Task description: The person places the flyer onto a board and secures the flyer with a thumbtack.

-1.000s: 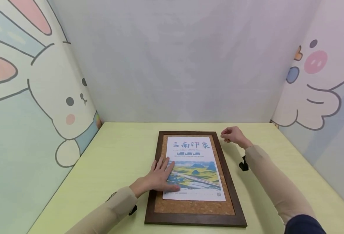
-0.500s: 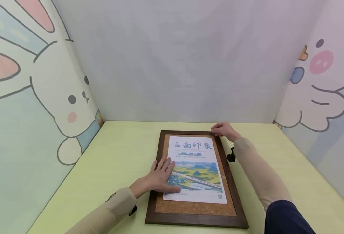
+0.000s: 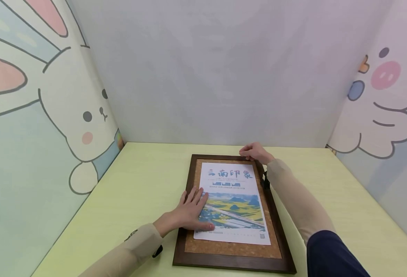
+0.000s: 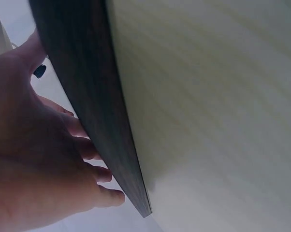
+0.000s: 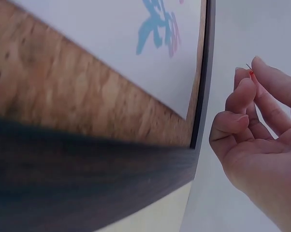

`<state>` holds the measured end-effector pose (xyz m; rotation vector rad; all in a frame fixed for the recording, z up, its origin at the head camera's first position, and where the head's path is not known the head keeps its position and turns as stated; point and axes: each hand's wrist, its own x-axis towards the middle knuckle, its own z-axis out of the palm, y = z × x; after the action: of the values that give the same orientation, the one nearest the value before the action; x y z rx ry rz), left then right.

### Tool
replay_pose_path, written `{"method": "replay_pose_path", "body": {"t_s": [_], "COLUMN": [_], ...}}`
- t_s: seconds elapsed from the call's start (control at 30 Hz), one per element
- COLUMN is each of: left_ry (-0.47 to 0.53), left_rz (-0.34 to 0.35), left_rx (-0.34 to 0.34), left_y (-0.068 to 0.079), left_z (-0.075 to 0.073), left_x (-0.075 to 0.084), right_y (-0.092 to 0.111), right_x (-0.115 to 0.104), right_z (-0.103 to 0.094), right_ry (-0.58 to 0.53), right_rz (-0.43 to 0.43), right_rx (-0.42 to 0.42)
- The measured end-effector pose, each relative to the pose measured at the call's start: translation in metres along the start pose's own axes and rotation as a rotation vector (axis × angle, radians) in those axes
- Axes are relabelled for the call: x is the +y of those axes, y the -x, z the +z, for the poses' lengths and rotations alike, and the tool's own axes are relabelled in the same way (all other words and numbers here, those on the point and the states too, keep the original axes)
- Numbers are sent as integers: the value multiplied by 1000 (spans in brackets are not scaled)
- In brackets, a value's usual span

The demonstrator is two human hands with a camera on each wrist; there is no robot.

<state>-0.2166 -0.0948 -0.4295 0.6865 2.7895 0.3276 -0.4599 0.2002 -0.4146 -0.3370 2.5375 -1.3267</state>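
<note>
A white poster [image 3: 232, 204] with blue characters and a landscape picture lies on a cork board [image 3: 238, 250], which has a dark wooden frame [image 3: 234, 261]. My left hand [image 3: 187, 215] rests with spread fingers across the board's left side and presses the poster's left edge. The left wrist view shows that hand [image 4: 44, 135] beside the frame's edge [image 4: 97, 87]. Over the far right part of the board is my right hand [image 3: 257, 153], above the poster's upper right corner. Thumb and fingertips there pinch a small red push pin [image 5: 252, 74], its thin metal point showing.
The board lies on a pale yellow-green table [image 3: 148, 181]. A plain grey wall [image 3: 217, 77] stands behind it. Side walls carry a rabbit drawing [image 3: 78, 115] on the left and a white cartoon animal [image 3: 380, 115] on the right.
My right hand has moved left, from beside the frame's right edge to over the board's far right part. The left hand has stayed on the poster.
</note>
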Motion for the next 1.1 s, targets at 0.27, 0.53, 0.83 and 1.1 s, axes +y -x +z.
{"method": "replay_pose_path", "body": {"t_s": [0.27, 0.53, 0.83, 1.1], "left_ry": [-18, -17, -31, -35], "left_rz": [4, -7, -20, -31], "left_rx": [7, 1, -3, -7], "left_y": [-2, -2, -2, -4], "left_z": [0, -2, -2, -3], "left_x": [1, 2, 4, 5], "right_y": [-4, -4, -7, -6], "right_x": [-7, -14, -23, -24], "right_z": [13, 25, 37, 44], "right_ry": [57, 81, 137, 214], "right_rz": [-32, -83, -91, -120], "right_rx": [-12, -52, -102, -96]}}
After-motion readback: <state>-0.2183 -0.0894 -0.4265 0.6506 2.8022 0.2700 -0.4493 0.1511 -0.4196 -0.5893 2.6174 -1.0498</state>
